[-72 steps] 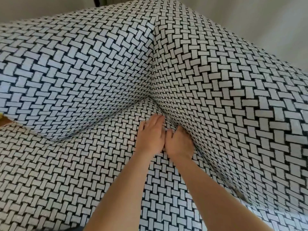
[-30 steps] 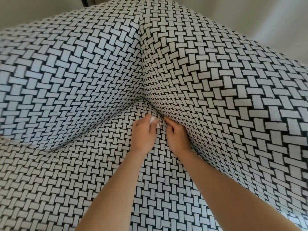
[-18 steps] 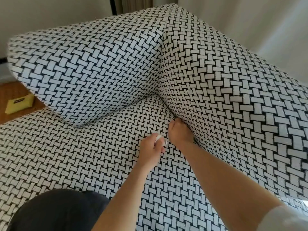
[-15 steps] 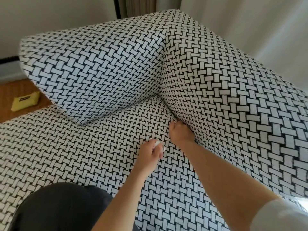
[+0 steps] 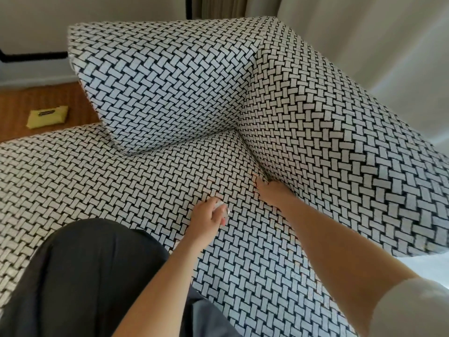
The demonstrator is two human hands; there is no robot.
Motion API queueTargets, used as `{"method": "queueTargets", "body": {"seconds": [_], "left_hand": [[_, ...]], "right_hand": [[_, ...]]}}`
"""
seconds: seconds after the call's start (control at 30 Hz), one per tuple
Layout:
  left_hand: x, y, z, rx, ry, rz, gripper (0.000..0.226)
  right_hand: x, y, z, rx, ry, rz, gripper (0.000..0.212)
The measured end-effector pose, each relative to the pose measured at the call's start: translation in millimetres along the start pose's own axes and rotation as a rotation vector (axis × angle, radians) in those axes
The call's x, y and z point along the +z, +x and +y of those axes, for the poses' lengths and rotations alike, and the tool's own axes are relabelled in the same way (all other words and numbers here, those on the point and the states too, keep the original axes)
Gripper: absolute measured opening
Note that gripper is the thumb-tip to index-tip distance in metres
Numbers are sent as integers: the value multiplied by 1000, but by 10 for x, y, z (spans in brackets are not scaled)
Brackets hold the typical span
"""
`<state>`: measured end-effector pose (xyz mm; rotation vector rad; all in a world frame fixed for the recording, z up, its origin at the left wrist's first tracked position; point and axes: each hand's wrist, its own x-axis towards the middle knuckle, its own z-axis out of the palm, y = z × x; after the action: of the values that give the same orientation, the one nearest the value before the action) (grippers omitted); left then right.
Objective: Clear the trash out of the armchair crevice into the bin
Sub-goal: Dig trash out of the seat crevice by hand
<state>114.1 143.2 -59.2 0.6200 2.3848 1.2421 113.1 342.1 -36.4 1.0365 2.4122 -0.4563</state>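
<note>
At the far left a flat yellow pouch (image 5: 47,116) is seen lying on the wooden floor (image 5: 29,93), beside the front of the armchair seat (image 5: 102,176), which is covered in a black-and-white basket-weave fabric. A dark trouser leg (image 5: 85,276) is seen lower left, laid over the front part of the seat. Above the seat, a padded panel (image 5: 158,79) in the same fabric stands up at a slant. Near the middle, the left hand (image 5: 206,220) is held just above the seat, its fingers (image 5: 219,218) curled round a small crumpled white scrap of trash (image 5: 220,206), which is partly hidden in the grip. The scrap is thus found in that hand, out of the crevice and a little to its left. The crevice (image 5: 258,164) is formed where the seat meets the second padded panel (image 5: 340,142) on the right. The right hand (image 5: 272,190) is pressed in at this seam, with the thumb lying on the seat and the other fingers buried between the cushions; how far they are spread, and whether anything is held by them, cannot be told. A white sleeve (image 5: 413,310) is seen on the right arm at the lower right corner, and a pale wall (image 5: 364,32) is seen behind.
</note>
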Motion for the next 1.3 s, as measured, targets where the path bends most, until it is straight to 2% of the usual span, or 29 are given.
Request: {"method": "queueTargets", "body": {"seconds": [0.13,0.33,0.4,0.5,0.63,0.77,0.87,1.03,1.1,1.23,1.3], "left_hand": [[29,-27,-23,4,25,21,26],[46,-32,-27,2,-22,21,25],[68,-33,-48,18,-39,54,25],[120,-7,-89,22,-45,94,23],[137,-1,-93,5,-51,98,25],[120,5,-86,-17,-74,81,17],[58,-5,-2,-51,-117,30,15],[-95,-89,108,-139,-231,-55,23],[-225,-126,114,-176,-282,-24,25],[-655,-201,157,-228,-500,189,23],[-919,-279,167,-237,-524,255,18]], "right_hand": [[135,-18,213,-2,273,84,28],[337,-112,406,-68,629,304,23],[393,-127,393,0,800,397,17],[426,-185,368,124,1005,483,24],[434,-210,339,159,1010,545,25],[424,-307,352,143,993,600,19],[409,-479,370,60,976,601,15],[291,-717,132,-116,1012,577,17],[227,-815,-59,-246,982,546,18],[181,-1044,-509,-457,866,421,19],[180,-1169,-748,-538,837,369,18]]}}
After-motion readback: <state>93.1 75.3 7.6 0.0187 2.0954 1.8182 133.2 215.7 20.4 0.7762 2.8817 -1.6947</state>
